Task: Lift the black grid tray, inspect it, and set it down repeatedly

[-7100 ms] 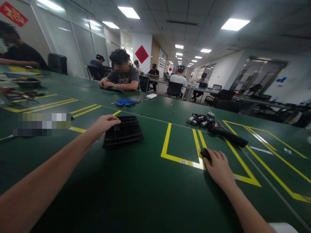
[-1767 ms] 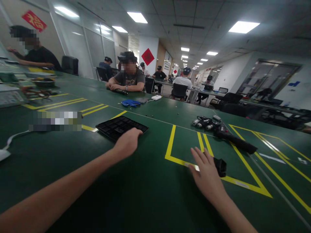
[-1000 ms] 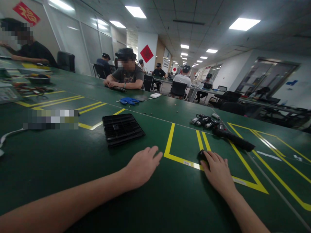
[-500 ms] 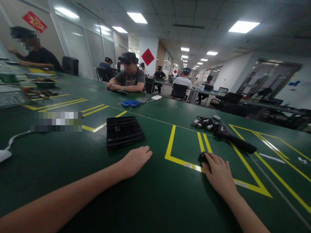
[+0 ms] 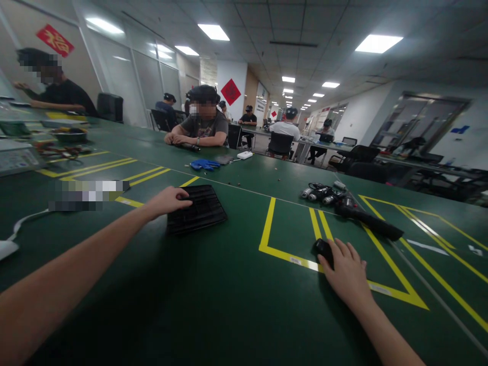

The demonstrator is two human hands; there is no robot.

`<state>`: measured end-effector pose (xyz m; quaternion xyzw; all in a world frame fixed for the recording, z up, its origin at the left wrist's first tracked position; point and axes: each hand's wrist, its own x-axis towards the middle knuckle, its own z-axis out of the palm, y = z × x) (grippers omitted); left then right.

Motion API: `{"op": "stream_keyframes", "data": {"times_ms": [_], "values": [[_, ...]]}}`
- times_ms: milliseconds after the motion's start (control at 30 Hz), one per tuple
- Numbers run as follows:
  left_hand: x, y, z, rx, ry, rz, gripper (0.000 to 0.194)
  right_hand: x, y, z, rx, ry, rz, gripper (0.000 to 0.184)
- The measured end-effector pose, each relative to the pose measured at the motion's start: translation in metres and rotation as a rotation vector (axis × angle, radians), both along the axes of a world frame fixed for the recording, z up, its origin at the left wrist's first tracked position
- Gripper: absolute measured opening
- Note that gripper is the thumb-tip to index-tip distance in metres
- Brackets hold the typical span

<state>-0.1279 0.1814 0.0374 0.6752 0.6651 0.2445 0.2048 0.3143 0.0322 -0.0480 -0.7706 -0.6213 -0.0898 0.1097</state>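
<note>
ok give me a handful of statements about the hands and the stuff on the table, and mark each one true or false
1. The left hand is over the left part of the black panel. True.
2. The right hand covers part of a small black object. True.
3. The black panel lies to the right of the small black object. False: it lies to its left.
4. A blue glove lies on the table beyond the black panel. True.
5. The left hand holds the blue glove. False: the glove lies apart from that hand.
6. The silver-ended parts lie nearer the camera than the right hand. False: they lie beyond it.
</note>
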Motion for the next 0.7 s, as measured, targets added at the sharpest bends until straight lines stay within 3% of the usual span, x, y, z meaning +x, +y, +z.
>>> {"op": "stream_keyframes", "data": {"times_ms": [133, 333, 500, 600, 700], "values": [[-0.014, 0.016, -0.005, -0.053, 0.255, -0.06, 0.026, 0.007, 0.003, -0.007, 0.016, 0.024, 0.059, 0.054], [0.006, 0.008, -0.002, -0.013, 0.465, -0.08, 0.023, 0.014, 0.005, -0.009, 0.108, 0.191, 0.117, 0.047], [0.047, -0.033, -0.02, 0.101, 0.459, -0.073, 0.037, -0.021, -0.001, 0.003, 0.114, 0.521, 0.234, 0.042], [0.081, -0.069, -0.032, 0.225, 0.239, -0.163, 0.036, -0.055, -0.01, 0.009, 0.085, 0.684, 0.312, 0.041], [0.113, -0.103, -0.037, 0.22, 0.078, -0.292, 0.033, -0.084, -0.02, 0.008, 0.1, 0.709, 0.431, 0.04]]}}
